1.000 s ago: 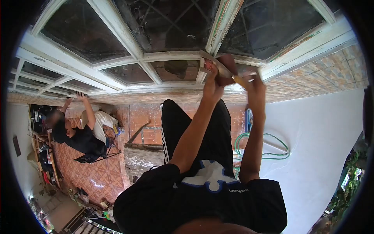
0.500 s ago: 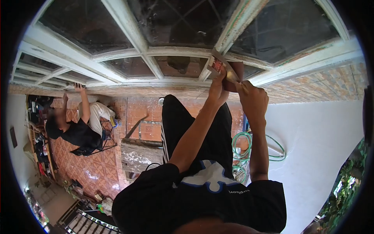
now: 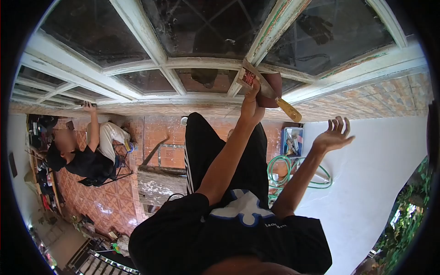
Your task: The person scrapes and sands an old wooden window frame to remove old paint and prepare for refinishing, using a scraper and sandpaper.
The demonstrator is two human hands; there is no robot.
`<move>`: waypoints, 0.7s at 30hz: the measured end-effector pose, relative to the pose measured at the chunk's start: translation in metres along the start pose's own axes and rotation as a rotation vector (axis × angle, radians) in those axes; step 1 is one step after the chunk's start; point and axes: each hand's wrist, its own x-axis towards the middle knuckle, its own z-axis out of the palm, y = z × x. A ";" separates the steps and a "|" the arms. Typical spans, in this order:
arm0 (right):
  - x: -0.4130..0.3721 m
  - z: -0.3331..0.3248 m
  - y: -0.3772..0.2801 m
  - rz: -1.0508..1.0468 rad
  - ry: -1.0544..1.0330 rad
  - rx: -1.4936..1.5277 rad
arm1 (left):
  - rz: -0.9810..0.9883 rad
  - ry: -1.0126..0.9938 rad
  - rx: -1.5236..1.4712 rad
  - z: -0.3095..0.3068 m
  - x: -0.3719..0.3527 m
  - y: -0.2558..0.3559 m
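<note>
My left hand [image 3: 250,104] is closed on a putty knife, its fingers at the metal blade [image 3: 261,83] near a red label. The knife's yellow wooden handle [image 3: 289,111] points down to the right, with no hand on it. Beside the same hand, partly behind the blade, is a reddish-brown sheet [image 3: 271,87] that looks like sandpaper. The blade's wide end lies against a worn white window frame [image 3: 262,43], where two bars meet. Off to the right, my right hand [image 3: 333,136] is open and holds nothing, fingers spread, in front of the white wall.
At left, a person [image 3: 87,153] sits on a folding chair with one hand up at the frame. A weathered wooden bench [image 3: 162,185] stands by my legs. A blue-edged box [image 3: 292,141] and a green hose [image 3: 279,172] lie at right. Dark glass panes [image 3: 206,32] fill the frame.
My right hand has let go of the putty knife's handle, moved right and downward, and opened. My left hand keeps the knife at the frame. The other person's head and arms have shifted.
</note>
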 end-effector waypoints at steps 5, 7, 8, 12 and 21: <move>-0.061 0.072 0.031 0.137 -0.268 -0.088 | -0.033 -0.018 -0.005 0.007 -0.003 0.001; -0.034 0.062 0.014 0.126 -0.163 0.009 | -0.028 0.010 0.059 0.006 0.000 0.005; -0.025 0.046 0.007 0.112 -0.163 0.083 | 0.013 0.027 0.086 0.007 -0.001 0.004; -0.042 0.074 0.038 0.019 -0.206 -0.269 | 0.015 -0.024 0.057 0.007 -0.001 0.008; -0.061 0.052 0.023 0.091 -0.383 -0.414 | -0.033 0.019 0.056 0.009 -0.001 0.022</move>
